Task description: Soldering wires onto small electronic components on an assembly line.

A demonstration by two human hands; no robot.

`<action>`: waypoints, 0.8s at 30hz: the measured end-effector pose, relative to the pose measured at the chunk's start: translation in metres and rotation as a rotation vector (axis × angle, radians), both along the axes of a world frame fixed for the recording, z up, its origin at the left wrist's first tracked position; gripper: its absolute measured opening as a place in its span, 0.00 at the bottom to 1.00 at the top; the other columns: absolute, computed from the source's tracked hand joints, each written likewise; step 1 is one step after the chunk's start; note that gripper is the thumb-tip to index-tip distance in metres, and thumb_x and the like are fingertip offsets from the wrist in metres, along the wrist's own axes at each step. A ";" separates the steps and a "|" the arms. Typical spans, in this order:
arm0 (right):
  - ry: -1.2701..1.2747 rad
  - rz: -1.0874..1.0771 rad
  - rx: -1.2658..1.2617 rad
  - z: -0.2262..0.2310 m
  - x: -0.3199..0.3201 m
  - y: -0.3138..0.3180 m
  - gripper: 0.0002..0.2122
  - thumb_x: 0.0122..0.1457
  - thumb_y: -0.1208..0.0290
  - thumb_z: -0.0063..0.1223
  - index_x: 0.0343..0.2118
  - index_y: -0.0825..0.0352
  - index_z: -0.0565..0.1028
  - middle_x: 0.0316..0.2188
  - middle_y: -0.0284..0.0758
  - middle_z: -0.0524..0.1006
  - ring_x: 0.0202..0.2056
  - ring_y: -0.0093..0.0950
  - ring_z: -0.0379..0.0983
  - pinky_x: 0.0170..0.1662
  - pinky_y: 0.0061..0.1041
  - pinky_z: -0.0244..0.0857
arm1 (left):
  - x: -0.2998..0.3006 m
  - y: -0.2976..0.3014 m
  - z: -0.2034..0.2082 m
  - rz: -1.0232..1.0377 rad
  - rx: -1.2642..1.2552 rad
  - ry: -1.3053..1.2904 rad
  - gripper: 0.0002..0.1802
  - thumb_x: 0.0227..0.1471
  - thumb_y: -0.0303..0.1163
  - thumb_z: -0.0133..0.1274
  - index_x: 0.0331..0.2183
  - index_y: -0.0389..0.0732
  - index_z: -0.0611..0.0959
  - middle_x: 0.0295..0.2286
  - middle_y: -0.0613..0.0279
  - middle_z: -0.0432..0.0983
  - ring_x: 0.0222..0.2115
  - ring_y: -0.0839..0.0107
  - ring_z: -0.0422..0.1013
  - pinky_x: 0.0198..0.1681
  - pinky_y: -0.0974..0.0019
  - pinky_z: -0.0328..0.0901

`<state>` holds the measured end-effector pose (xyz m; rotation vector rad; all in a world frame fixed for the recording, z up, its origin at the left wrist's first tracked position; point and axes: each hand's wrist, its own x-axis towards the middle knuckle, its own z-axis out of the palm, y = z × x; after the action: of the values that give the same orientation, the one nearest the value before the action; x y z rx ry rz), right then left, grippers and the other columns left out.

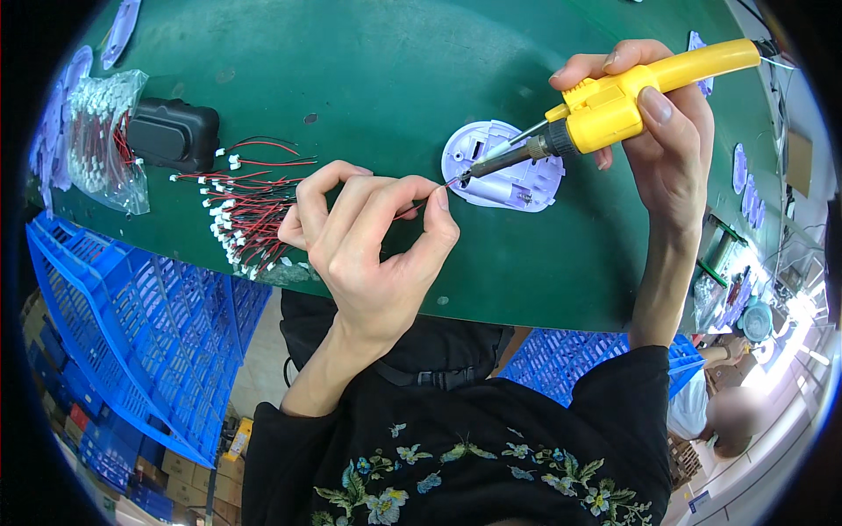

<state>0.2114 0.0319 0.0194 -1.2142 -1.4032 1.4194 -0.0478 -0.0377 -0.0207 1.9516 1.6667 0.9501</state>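
Observation:
My right hand (664,131) grips a yellow soldering iron (627,96); its dark metal tip slants down to the left onto the edge of a pale lilac oval plastic shell (513,180) lying open on the green table (395,79). My left hand (368,237) pinches a thin red and black wire (419,205) between thumb and forefinger, its bare end held at the iron's tip at the shell's left rim. A loose bunch of red and black wires with white plugs (246,215) lies just left of my left hand.
A black box (175,133) and a clear bag of plugged wires (105,140) sit at the table's left. More lilac shells (118,31) lie at the far left and right edges. Blue crates (140,333) stand below the table. Another person (728,412) sits lower right.

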 end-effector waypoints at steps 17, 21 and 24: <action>0.002 0.049 0.061 0.024 0.049 -0.002 0.29 0.60 0.51 0.53 0.55 0.72 0.67 0.51 0.57 0.74 0.33 0.25 0.76 0.28 0.15 0.69 | 0.001 0.002 0.002 0.000 0.018 0.014 0.06 0.45 0.27 0.68 0.29 0.47 0.87 0.22 0.75 0.76 0.41 0.65 0.70 0.48 0.59 0.54; -0.026 0.020 0.057 0.030 0.059 -0.008 0.31 0.59 0.50 0.55 0.56 0.72 0.66 0.51 0.57 0.73 0.36 0.26 0.76 0.28 0.15 0.69 | 0.002 0.000 0.001 -0.006 0.025 0.027 0.07 0.45 0.26 0.68 0.29 0.46 0.87 0.23 0.74 0.76 0.41 0.65 0.70 0.48 0.59 0.55; -0.073 0.058 0.063 0.025 0.057 -0.013 0.28 0.61 0.51 0.53 0.55 0.71 0.67 0.51 0.58 0.73 0.35 0.27 0.77 0.28 0.17 0.71 | 0.004 0.000 -0.006 0.006 0.093 0.015 0.08 0.42 0.27 0.69 0.29 0.47 0.88 0.27 0.74 0.76 0.41 0.65 0.70 0.48 0.59 0.53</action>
<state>0.2687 0.0193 0.0448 -1.2040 -1.5328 1.3725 -0.0440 -0.0380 -0.0264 2.0188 1.6650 1.0351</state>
